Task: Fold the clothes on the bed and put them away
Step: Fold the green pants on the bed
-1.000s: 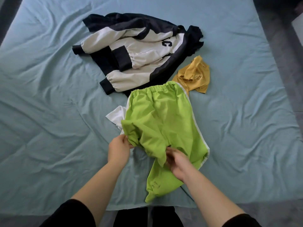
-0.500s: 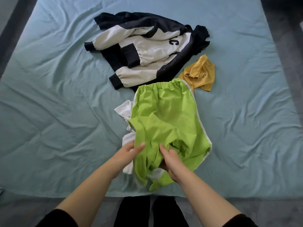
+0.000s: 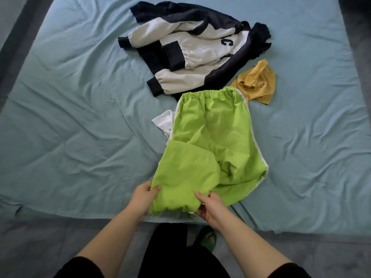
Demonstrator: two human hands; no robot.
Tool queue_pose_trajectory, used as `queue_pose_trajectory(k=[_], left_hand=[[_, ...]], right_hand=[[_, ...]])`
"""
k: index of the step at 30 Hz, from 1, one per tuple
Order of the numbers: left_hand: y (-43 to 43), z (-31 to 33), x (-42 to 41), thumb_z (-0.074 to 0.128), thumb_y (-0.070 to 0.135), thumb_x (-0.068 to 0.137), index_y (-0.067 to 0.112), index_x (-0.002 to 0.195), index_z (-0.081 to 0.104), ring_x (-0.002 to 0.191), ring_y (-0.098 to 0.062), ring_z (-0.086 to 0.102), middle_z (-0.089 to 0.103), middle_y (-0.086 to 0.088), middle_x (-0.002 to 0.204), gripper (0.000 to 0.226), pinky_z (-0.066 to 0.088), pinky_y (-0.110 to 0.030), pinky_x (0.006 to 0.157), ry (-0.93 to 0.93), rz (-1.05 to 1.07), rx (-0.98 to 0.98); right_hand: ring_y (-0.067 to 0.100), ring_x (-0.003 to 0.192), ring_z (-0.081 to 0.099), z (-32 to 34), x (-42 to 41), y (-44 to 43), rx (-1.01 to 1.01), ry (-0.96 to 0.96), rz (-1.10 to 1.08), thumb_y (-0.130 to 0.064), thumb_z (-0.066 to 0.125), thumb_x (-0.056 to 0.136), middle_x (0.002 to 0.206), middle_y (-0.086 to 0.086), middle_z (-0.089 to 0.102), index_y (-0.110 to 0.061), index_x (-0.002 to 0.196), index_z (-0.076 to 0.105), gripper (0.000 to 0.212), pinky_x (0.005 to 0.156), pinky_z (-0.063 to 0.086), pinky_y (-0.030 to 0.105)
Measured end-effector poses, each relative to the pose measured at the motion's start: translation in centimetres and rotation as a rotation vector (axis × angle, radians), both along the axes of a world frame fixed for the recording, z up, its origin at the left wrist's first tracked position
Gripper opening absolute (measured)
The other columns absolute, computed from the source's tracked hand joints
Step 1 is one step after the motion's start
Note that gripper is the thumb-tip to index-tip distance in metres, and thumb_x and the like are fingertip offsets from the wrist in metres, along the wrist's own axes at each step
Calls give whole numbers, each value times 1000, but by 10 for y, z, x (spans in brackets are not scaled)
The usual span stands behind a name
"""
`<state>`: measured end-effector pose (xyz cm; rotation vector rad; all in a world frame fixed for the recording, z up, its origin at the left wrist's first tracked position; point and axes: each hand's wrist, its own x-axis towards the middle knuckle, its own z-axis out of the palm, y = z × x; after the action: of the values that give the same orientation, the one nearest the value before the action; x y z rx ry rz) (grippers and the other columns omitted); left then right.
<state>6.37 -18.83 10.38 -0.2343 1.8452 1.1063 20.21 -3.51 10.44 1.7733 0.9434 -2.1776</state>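
From my head camera, I looked down on a wide bed covered with a pale blue, wrinkled sheet (image 3: 70, 117) that filled most of the view. Grey floor (image 3: 40, 237) ran along its near edge and down the left side, and a green slipper (image 3: 208, 237) showed by my dark-clad legs.

The lime-green cloth trousers with an elastic waistband and white side stripe (image 3: 212, 137) lay near the bed's front edge, waistband away from me, one leg doubled up over the seat. My left hand (image 3: 141, 199) pinched the left corner of that folded leg, thumb on top. My right hand (image 3: 210, 207) gripped its right corner, fingers curled under the cloth. The two hands were apart, with the fold between them.

A crumpled white cloth (image 3: 163, 122) poked out from under the trousers' left side. Beyond the waistband sprawled a navy-and-white jacket with a letter C (image 3: 192, 51), touching the trousers. A small mustard-yellow crumpled garment (image 3: 255, 83) lay just beside the waistband's right end.
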Motion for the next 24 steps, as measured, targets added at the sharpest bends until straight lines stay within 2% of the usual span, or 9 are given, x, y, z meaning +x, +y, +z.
queue_pose_trajectory(k=[5, 9, 12, 14, 16, 18, 20, 22, 24], left_hand=[[-41, -25, 25, 57, 6, 95, 6, 92, 68, 70, -14, 63, 70, -1, 78, 11, 51, -23, 63, -13, 12, -81], [-74, -58, 53, 58, 10, 94, 5, 99, 69, 86, -26, 67, 72, -12, 92, 12, 52, -38, 84, -36, -31, -189], [-88, -91, 73, 61, 6, 90, -1, 104, 69, 94, -28, 67, 71, -18, 103, 17, 51, -36, 87, -66, -145, -265], [-82, -98, 68, 68, 8, 87, -4, 107, 67, 95, -26, 67, 71, -18, 106, 23, 53, -34, 89, -95, -112, -215], [-66, -101, 62, 72, 12, 85, 0, 108, 64, 84, -15, 67, 70, -9, 103, 27, 55, -21, 74, -70, -31, -124], [-41, -109, 47, 73, 14, 85, 11, 106, 61, 73, -3, 63, 68, -3, 97, 25, 49, -10, 58, 17, 12, -59], [-22, -117, 36, 71, 19, 86, 16, 98, 63, 71, -5, 63, 68, -3, 93, 15, 50, -18, 58, 107, -17, -90], [-16, -121, 32, 68, 19, 88, 11, 96, 66, 78, -18, 65, 70, -9, 96, 12, 51, -27, 69, 160, -86, -194], [-18, -121, 32, 68, 17, 89, 2, 105, 68, 86, -24, 66, 70, -15, 102, 22, 50, -27, 72, 99, -113, -234]], right_hand=[[25, 94, 63, -19, 16, -29, 0, -21, 186, -12, 61, 93, 114, 10, 64, -14, 114, 53, 23, 57, 56, 31], [27, 97, 62, -49, 36, -52, 4, -52, 317, -10, 60, 93, 114, 11, 63, -8, 117, 55, 24, 70, 56, 36], [18, 85, 63, -81, 53, -57, 84, -67, 492, -14, 62, 92, 110, 10, 65, -9, 110, 58, 19, 68, 53, 27], [16, 88, 63, -89, 49, -42, 117, -62, 448, -23, 63, 92, 110, 6, 65, -12, 107, 59, 19, 70, 49, 24], [24, 101, 64, -97, 45, -26, 122, -44, 327, -28, 63, 92, 111, 7, 66, -9, 110, 60, 26, 83, 50, 32], [26, 96, 65, -108, 37, -9, 163, -11, 245, -27, 60, 94, 105, 7, 66, -10, 103, 61, 19, 78, 55, 33], [27, 87, 66, -118, 33, -4, 203, -37, 242, -22, 56, 96, 102, 9, 65, -11, 95, 59, 12, 65, 55, 29], [37, 93, 65, -122, 34, -5, 214, -112, 312, -19, 54, 98, 110, 20, 64, -3, 103, 58, 18, 69, 55, 36], [37, 90, 65, -120, 35, -3, 209, -164, 385, -20, 55, 97, 115, 26, 63, 3, 108, 57, 26, 72, 55, 41]])
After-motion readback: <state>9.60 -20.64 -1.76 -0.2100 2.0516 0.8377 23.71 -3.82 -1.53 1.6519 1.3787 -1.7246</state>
